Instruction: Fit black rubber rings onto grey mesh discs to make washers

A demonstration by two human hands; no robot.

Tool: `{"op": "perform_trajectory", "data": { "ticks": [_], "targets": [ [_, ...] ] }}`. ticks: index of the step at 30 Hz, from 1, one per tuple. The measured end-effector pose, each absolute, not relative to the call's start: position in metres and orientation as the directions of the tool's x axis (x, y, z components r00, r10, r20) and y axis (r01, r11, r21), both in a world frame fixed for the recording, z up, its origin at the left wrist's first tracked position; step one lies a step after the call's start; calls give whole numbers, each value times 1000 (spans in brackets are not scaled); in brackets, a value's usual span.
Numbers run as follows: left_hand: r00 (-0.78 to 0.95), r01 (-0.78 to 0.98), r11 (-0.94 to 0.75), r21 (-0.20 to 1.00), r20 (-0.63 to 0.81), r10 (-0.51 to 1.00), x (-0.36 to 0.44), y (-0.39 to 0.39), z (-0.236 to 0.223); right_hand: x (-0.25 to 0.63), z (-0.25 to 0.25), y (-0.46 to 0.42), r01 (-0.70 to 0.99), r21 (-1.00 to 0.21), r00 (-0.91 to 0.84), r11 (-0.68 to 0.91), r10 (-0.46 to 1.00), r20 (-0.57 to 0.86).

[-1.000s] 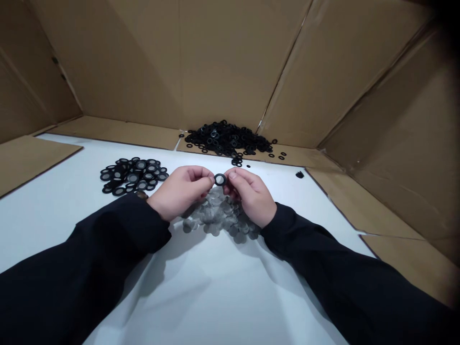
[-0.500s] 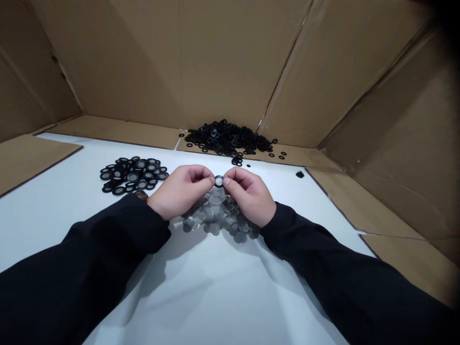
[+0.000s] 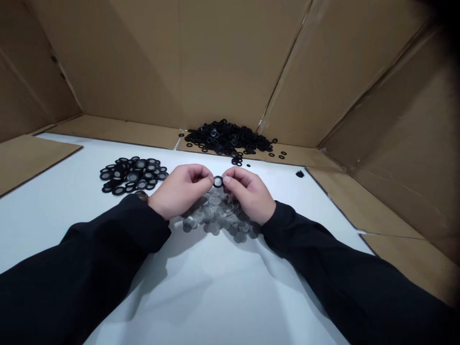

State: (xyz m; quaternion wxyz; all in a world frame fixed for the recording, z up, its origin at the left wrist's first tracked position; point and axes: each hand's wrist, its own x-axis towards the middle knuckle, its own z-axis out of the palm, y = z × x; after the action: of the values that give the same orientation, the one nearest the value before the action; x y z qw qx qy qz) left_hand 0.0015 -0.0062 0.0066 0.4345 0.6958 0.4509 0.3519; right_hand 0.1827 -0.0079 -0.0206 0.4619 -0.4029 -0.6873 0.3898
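The thumb and fingertips of the left hand [image 3: 181, 191] pinch one edge of a small, round black ring with a pale centre [image 3: 218, 186], while the right hand [image 3: 251, 194] pinches the opposite edge, its thumb on the near side. The ring is held up between the two hands, above the near edge of the white table [image 3: 215, 292]'s central heap. Whether the pale centre is a disc lying fully inside the rim is too small to tell; if one sits there unevenly, uneven thumb pressure could tip it out or bend it. Because each hold is only at the rim, a slip on one side could let the ring twist or spring away.

Directly below lies a loose heap of thin, round grey translucent discs [image 3: 215, 213]; anything dropped would probably land among them, and a lowered wrist could scatter them. Beside the left wrist is a pile of black rings with grey centres [image 3: 132, 177], near enough that a sideways sweep of the dark sleeve [image 3: 118, 230] might knock it. Farther off, plain black rings [image 3: 226, 136] are mounded against the brown cardboard wall [image 3: 215, 62], where a careless reach could send some sliding.
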Motion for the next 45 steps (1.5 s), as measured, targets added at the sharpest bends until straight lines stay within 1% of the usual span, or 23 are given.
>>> {"op": "perform_trajectory", "data": {
  "ticks": [4, 8, 16, 19, 24, 28, 35, 38, 42, 44, 45],
  "targets": [
    [370, 330, -212, 920, 80, 926, 2, -7, 7, 182, -19, -8, 190, -907, -215, 375, 918, 335],
    [381, 299, -227, 927, 103, 919, 2, -7, 6, 179, -21, -8, 130, -928, -152, 349, 932, 329],
    [390, 259, -210, 943, 97, 916, 4, -6, 6, 178, -23, -7, 136, -930, -137, 341, 936, 323],
    [376, 251, -185, 950, 80, 923, 3, -5, 5, 179, -22, -7, 159, -926, -165, 343, 934, 318],
    [323, 232, -187, 954, 106, 941, 1, -3, 3, 178, -20, -9, 185, -933, -251, 307, 933, 258],
    [328, 203, -137, 970, 65, 942, 1, -1, 1, 178, -20, -10, 178, -939, -274, 294, 932, 239],
    [412, 27, 5, 1000, -16, 911, 3, 2, -4, 178, -23, -9, 69, -965, -268, 251, 937, 224],
    [450, -57, 84, 995, -49, 891, 4, 2, -4, 176, -21, -10, -32, -982, -278, 184, 943, 185],
    [487, -113, 147, 983, -74, 870, 5, 1, -2, 174, -19, -10, -165, -981, -321, 103, 935, 152],
    [498, -124, 159, 979, -77, 863, 5, 0, -1, 175, -19, -11, -163, -980, -330, 110, 931, 159],
    [501, -124, 162, 979, -79, 862, 5, 0, 0, 175, -19, -11, -134, -982, -325, 130, 931, 167]
  ]
}}
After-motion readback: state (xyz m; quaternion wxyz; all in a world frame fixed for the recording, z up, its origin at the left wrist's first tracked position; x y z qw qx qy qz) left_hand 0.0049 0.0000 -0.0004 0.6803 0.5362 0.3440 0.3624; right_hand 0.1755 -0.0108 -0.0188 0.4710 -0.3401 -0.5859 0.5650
